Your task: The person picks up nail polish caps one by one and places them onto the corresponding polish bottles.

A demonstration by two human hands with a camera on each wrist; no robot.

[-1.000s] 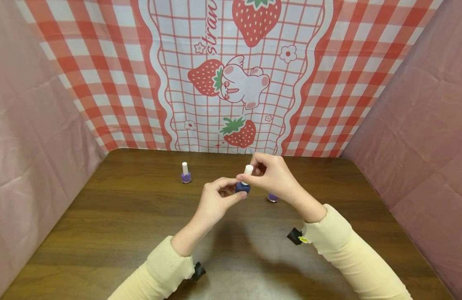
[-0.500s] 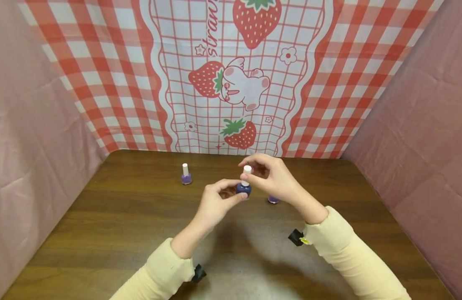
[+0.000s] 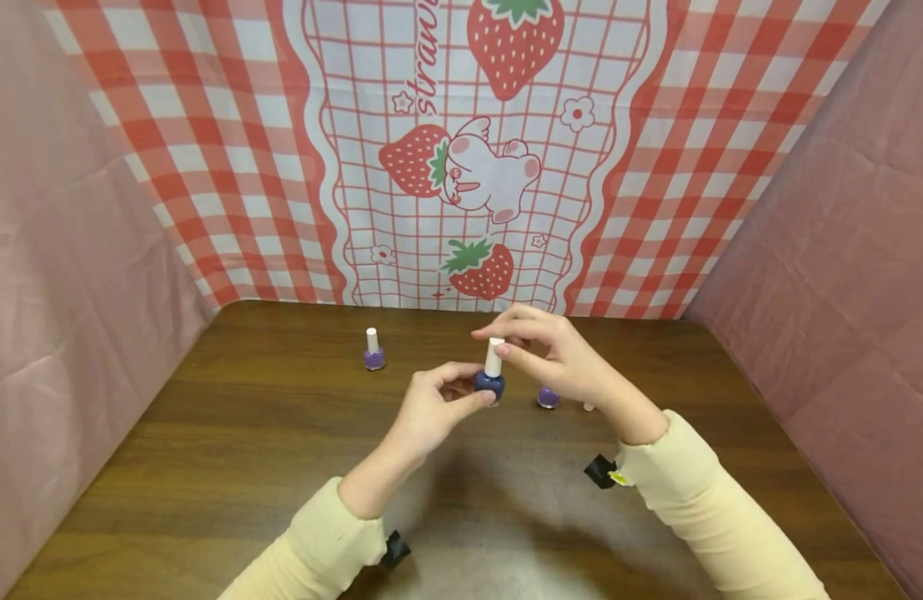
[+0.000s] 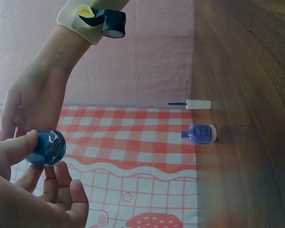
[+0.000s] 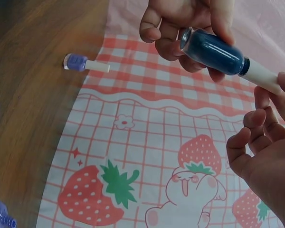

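1. Compared with half a second ago, we see the right hand (image 3: 562, 354) sitting a little farther toward the right edge of the table (image 3: 206, 467), with more of the white cap (image 3: 494, 358) showing beside its thumb.
2. Behind that hand, more of the open purple bottle (image 3: 548, 397) shows, and a bit of its brush cap (image 4: 198, 104) comes into sight; from the left wrist we see this standing beside that bottle, brush upward.
3. We judge the shift to be a change of hold for working the white cap, which is not yet off.
4. The right hand pinches the white cap between thumb and finger; the left hand (image 3: 431, 406) pinches the dark blue bottle (image 3: 489, 385) by its glass.
5. We find the dark blue bottle held above the table's far half, cap uppermost, between the capped purple bottle (image 3: 374, 358) near the far edge and the open one.
6. It looks rounded and glossy, with a dark band at the neck; we cannot tell whether its cap is loose.
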